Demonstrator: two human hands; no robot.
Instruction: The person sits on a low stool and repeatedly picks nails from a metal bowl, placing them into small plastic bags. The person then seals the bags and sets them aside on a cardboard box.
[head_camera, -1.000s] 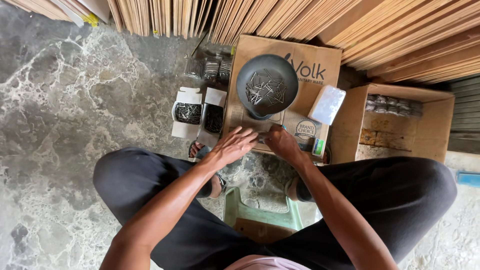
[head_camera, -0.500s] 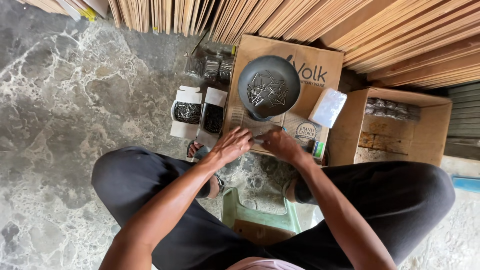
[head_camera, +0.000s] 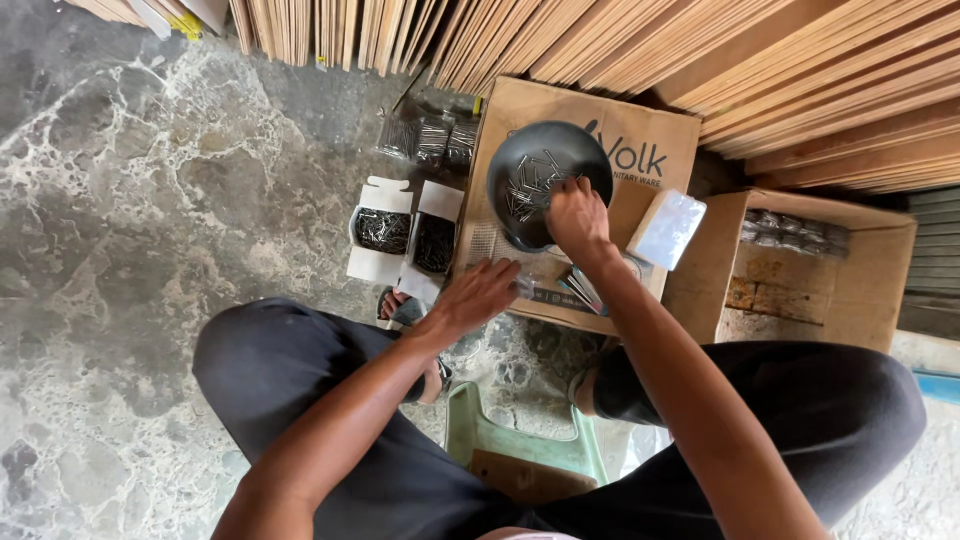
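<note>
Nails (head_camera: 535, 185) lie in a dark bowl (head_camera: 515, 160) that sits on top of a flat brown box (head_camera: 640, 150), far from the person. The right hand (head_camera: 575, 215) is over the near right edge of the bowl, fingers bent down into it. I cannot tell if the fingers pinch any nails, because the back of the hand hides them.

The left hand (head_camera: 480, 295) rests on the near edge of the box, fingers spread and flat. A small clear bag (head_camera: 545, 295) lies just beside its fingertips. I cannot tell if the hand is touching it.

A white packet (head_camera: 668, 228) lies on the box, to the right of the bowl. Left of the box, on the stone floor (head_camera: 130, 200), stand two small open white boxes (head_camera: 408, 235) full of dark nails. Far behind them lie small clear bags of nails (head_camera: 432, 138).

On the right is an open brown carton (head_camera: 800, 270) with more bags inside at its far end. Wood strips (head_camera: 600, 40) lean along the far side. The person sits on a green stool (head_camera: 520, 440), legs in dark trousers spread to each side.
</note>
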